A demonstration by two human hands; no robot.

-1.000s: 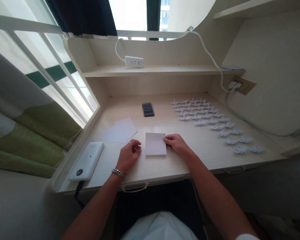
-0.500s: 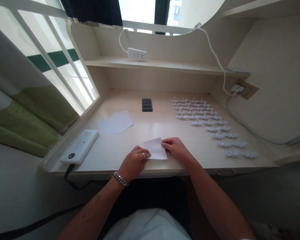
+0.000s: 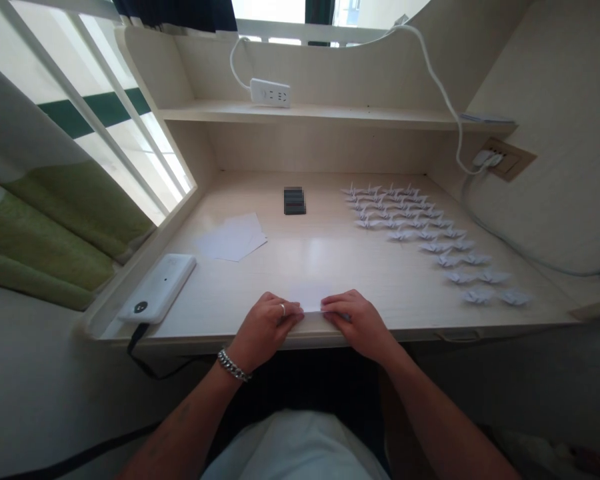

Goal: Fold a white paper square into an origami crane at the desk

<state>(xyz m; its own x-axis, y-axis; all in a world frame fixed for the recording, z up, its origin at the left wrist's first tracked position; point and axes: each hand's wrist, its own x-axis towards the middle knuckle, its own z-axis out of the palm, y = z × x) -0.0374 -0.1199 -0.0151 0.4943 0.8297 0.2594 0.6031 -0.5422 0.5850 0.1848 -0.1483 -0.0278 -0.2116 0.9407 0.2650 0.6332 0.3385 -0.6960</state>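
A small white paper sheet [image 3: 310,298] lies near the desk's front edge, folded over toward me. My left hand [image 3: 267,325], with a ring and a chain bracelet, pinches its left side with fingers closed. My right hand [image 3: 354,319] presses and pinches its right side, fingers curled. The two hands almost meet over the fold, and they hide most of the sheet.
A loose stack of white sheets [image 3: 234,237] lies left of centre. Several folded paper cranes [image 3: 420,233] stand in rows at the right. A dark small object [image 3: 295,201] sits at the back, a white power bank [image 3: 159,289] at the left edge, a power strip [image 3: 270,93] on the shelf.
The flat sheet was lifted at its far edge and folded toward me. Both hands came closer to the desk's front edge and together over it.
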